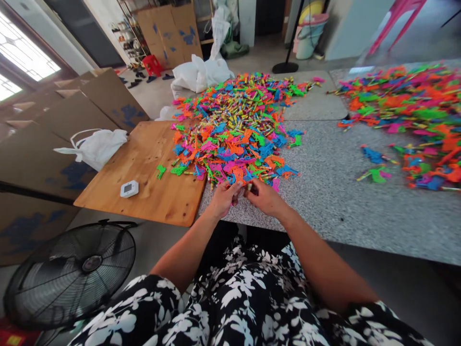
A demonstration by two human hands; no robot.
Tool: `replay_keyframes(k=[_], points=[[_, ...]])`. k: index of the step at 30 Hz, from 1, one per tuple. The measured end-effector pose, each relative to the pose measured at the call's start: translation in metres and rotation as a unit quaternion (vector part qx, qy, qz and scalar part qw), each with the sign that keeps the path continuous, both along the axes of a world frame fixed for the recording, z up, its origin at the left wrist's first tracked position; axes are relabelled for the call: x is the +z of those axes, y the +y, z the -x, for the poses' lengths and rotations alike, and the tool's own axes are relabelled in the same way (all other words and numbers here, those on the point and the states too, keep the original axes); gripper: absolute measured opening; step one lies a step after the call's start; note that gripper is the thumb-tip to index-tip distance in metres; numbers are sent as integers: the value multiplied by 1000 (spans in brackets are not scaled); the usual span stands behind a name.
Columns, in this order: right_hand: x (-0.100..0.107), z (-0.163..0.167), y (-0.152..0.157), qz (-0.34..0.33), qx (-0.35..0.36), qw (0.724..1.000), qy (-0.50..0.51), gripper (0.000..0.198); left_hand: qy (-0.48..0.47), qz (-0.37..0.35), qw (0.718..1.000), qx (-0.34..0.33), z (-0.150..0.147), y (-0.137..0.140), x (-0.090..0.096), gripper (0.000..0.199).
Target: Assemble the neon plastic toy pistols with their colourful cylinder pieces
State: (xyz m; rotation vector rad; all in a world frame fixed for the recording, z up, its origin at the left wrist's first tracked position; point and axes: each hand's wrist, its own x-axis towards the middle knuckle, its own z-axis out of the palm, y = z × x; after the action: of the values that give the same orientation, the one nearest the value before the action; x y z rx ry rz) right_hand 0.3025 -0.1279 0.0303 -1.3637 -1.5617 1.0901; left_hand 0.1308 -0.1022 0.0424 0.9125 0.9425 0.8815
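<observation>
My left hand (224, 198) is closed in a pinch at the near edge of a heap of small plastic toy guns (230, 149) in orange, green, pink and blue. An orange piece shows at its fingertips, but I cannot tell whether it is held or lies in the heap. Close beside it, my right hand (264, 197) is closed, with a small pale tube-like piece (248, 187) between thumb and fingers. Many yellow-banded little tubes (234, 108) lie mixed in the heap. Both hands are just above the front edge of the speckled stone table (324, 192).
A wooden board (151, 149) on the left carries a white digital device (129, 189) and a green toy gun (160, 171). A second heap (425, 115) spreads at right. Cardboard boxes (86, 110), white bags (201, 74) and a black fan (72, 274) stand around.
</observation>
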Motion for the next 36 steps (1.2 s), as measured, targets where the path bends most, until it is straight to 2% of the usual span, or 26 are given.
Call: replay_keyframes(k=[4, 12, 18, 23, 27, 30, 36], points=[[1, -8, -1, -61, 15, 996, -70, 18, 6, -7, 1000, 7, 3, 1, -2, 58], [0, -21, -1, -98, 53, 991, -69, 31, -11, 9, 1000, 6, 7, 3, -2, 59], [2, -27, 0, -82, 50, 995, -39, 30, 7, 0, 1000, -30, 11, 4, -2, 56], [4, -35, 3, -71, 63, 995, -8, 26, 48, -3, 994, -97, 21, 8, 5, 58], [-4, -37, 5, -86, 83, 993, -15, 23, 99, 10, 984, -150, 26, 12, 13, 56], [-14, -35, 3, -94, 77, 992, -23, 21, 133, 29, 977, -166, 25, 12, 14, 58], [-28, -33, -9, -131, 23, 991, -20, 20, 106, 81, 975, -179, 17, 6, 5, 48]])
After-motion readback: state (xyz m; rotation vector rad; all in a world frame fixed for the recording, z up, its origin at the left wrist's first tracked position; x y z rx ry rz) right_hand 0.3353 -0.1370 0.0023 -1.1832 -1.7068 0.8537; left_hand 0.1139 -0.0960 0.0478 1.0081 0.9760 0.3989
